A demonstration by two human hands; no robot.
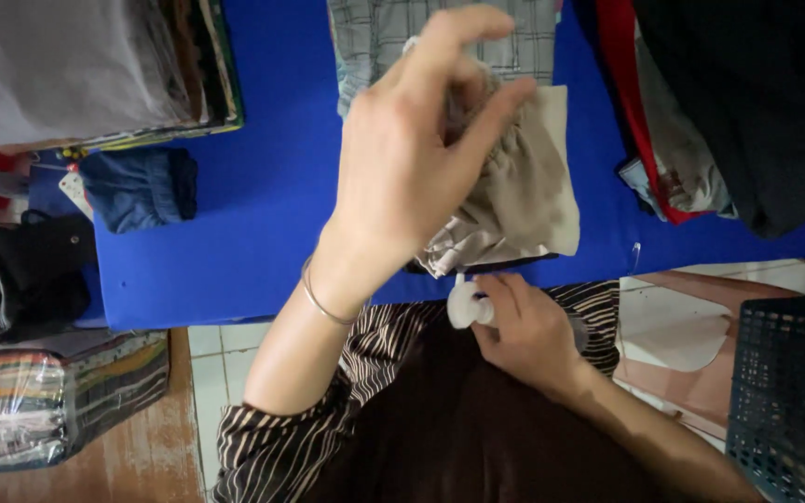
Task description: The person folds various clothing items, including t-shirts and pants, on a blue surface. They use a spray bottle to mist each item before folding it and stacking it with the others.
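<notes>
Nearest, at the lower edge, a striped sleeve (272,447) and dark clothing are seen. Just beyond, the right hand (528,331) is closed around a small white plastic tool (466,305), held close to the near edge of the blue table (253,214). A dark plastic basket (794,391) stands at the near right, and wrapped striped fabric (48,401) lies at the near left. Farther on, the left hand (412,158), a thin bangle (320,300) at its wrist, is raised over the table, its fingers pinched on the gathered top of a beige garment (524,205) resting on the blue surface. Farther still, a checked cloth (393,33) lies beyond it, with stacked clothes at the far left (86,65) and far right (738,102).
</notes>
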